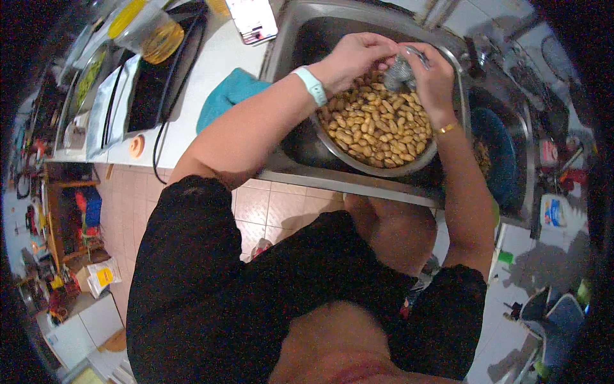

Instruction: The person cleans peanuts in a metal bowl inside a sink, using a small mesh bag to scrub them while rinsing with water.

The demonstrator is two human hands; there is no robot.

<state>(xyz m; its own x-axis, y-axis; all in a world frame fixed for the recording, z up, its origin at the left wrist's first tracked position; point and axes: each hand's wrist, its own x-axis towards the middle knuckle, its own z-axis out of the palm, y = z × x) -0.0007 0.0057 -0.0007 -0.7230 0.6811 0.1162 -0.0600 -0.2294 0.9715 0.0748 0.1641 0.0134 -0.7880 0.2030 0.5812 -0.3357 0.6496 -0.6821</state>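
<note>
A round metal bowl (379, 170) full of peanuts in their shells (383, 122) stands in the steel sink basin (300, 57). Over the far side of the bowl, both hands meet. My right hand (434, 79) is closed around a grey, ribbed or mesh-like item (399, 72), perhaps a scouring pad; its exact kind is not clear. My left hand (362, 57) has its fingertips pinched together at the edge of that item, beside the right thumb. Whether the left fingers grip it is hard to tell.
Left of the sink, a teal cloth (230, 96), a lit phone (252, 21), a tub with a yellow lid (148, 36) and a black cable (180, 91) lie on the white counter. A second basin at right holds a blue bowl (499, 149); a white bottle (556, 211) stands beyond.
</note>
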